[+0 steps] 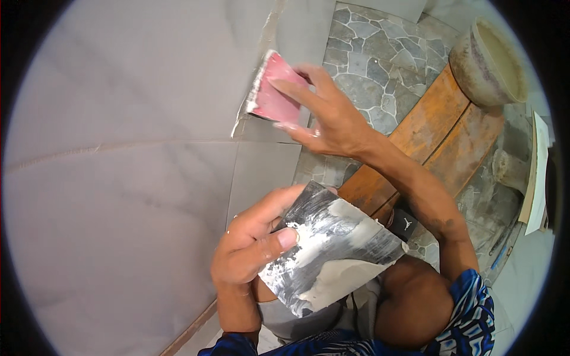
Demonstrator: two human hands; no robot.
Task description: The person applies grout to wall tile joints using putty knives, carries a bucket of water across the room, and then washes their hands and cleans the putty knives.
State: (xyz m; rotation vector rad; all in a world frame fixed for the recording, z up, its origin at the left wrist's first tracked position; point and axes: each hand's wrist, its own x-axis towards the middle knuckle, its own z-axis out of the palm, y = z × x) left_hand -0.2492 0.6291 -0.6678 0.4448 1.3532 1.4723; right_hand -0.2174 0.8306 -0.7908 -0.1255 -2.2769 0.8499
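Observation:
My right hand (pixel 332 113) grips a pink grout spreader (pixel 280 89), with thumb and fingers on its faces. White paste coats the spreader's left edge, which lies at a joint (pixel 270 29) between large grey marbled wall tiles (pixel 130 77). Pale filler shows along the joint just below the spreader. Nearer to me, my left hand (pixel 252 237) is closed on a flat dark board (pixel 332 249), thumb on top and fingers mostly hidden beneath. White paste is smeared over the board, with a thicker greyish-white heap (pixel 341 282) near its lower edge.
A wooden plank bench (pixel 439 130) runs diagonally at the right, bearing a paste-stained bucket (pixel 484 65) at its far end. Stone-patterned floor tiles (pixel 380 65) lie beyond. A dirty container (pixel 509 169) and a cardboard sheet (pixel 534 178) are at the right edge. My legs are below the board.

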